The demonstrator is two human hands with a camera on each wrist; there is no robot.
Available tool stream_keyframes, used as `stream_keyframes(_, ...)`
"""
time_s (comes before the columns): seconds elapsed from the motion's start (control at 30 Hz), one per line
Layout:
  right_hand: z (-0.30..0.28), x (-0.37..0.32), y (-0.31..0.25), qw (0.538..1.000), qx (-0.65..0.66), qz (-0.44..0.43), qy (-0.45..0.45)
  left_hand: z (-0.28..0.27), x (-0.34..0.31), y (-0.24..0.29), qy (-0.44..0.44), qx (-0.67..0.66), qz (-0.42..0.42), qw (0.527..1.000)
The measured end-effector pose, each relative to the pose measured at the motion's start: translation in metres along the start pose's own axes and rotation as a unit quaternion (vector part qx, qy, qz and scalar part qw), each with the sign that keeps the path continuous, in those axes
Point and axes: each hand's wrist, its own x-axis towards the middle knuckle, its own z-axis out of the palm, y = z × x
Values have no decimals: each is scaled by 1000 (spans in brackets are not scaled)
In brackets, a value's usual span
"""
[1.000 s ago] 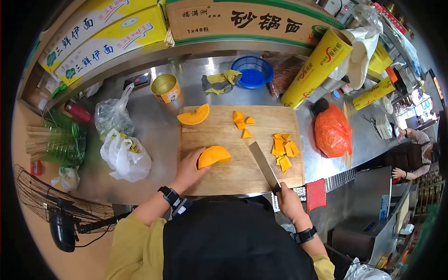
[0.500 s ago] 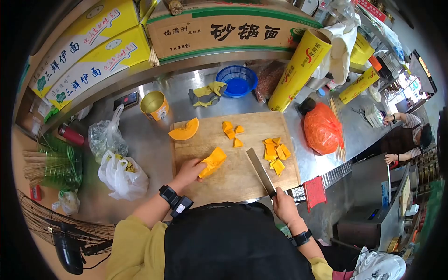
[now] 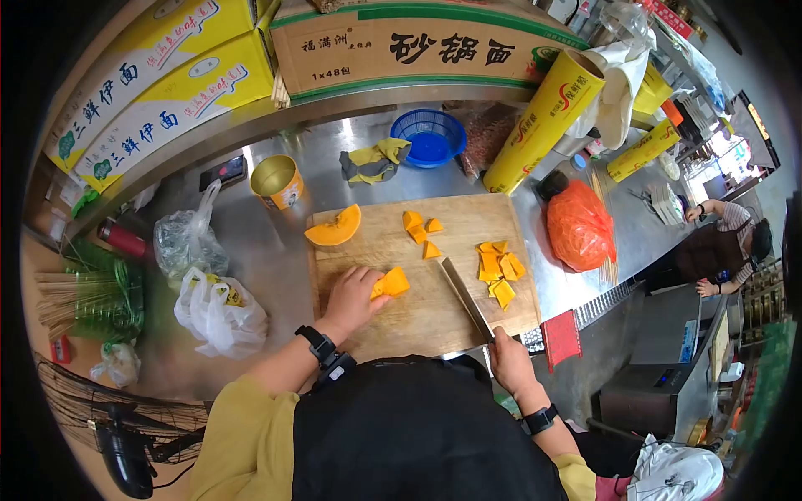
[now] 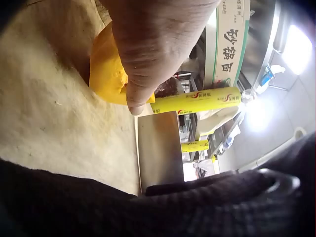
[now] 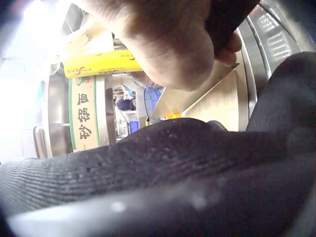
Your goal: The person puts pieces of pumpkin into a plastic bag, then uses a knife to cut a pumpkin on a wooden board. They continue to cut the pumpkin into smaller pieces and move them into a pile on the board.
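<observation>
On the wooden cutting board, my left hand grips a chunk of pumpkin, fingers over its left end. The left wrist view shows the thumb lying along the pumpkin, close to the board. My right hand holds a kitchen knife by its handle, the broad blade slanting over the board's right half, apart from the chunk. A pumpkin wedge lies at the board's far left corner. Small cut pumpkin pieces are grouped at the right, with several more beyond the knife tip.
Left of the board sit a white plastic bag and an open tin. Behind it are a cloth and a blue basket. A red bag stands to the right. Another person is at far right.
My left hand has turned the pumpkin chunk over and set its grip from above, closer to the board. The right hand keeps the knife in nearly the same place; the head view has shifted.
</observation>
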Motion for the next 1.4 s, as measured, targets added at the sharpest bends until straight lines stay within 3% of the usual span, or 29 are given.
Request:
stream_keyframes(0.1,-11,3,-7,998,67,12,-5,6,5,0,20,-51,-61,997)
stream_keyframes(0.2,-22,9,-32,984,179,-1,-13,11,9,3,32,-30,-59,997)
stream_keyframes(0.43,-25,40,-72,984,114,-128,-50,11,5,4,43,-23,-57,997)
stream_keyframes(0.87,-23,56,-78,979,128,-64,-142,17,1,-2,94,-66,-26,993)
stream_keyframes(0.97,-28,57,-88,982,109,-67,-141,19,0,-2,102,-61,-19,993)
stream_keyframes(1.07,-3,67,-74,979,72,-182,-49,18,1,-1,102,-55,-18,993)
stream_keyframes(1.17,11,79,-72,973,90,-210,-36,18,2,-1,101,-46,-17,994)
stream_keyframes(1.27,-3,84,-85,969,161,-104,-159,20,3,0,102,-44,-20,994)
stream_keyframes(1.4,-32,84,-97,935,248,-8,-255,19,3,-1,96,-44,-22,994)
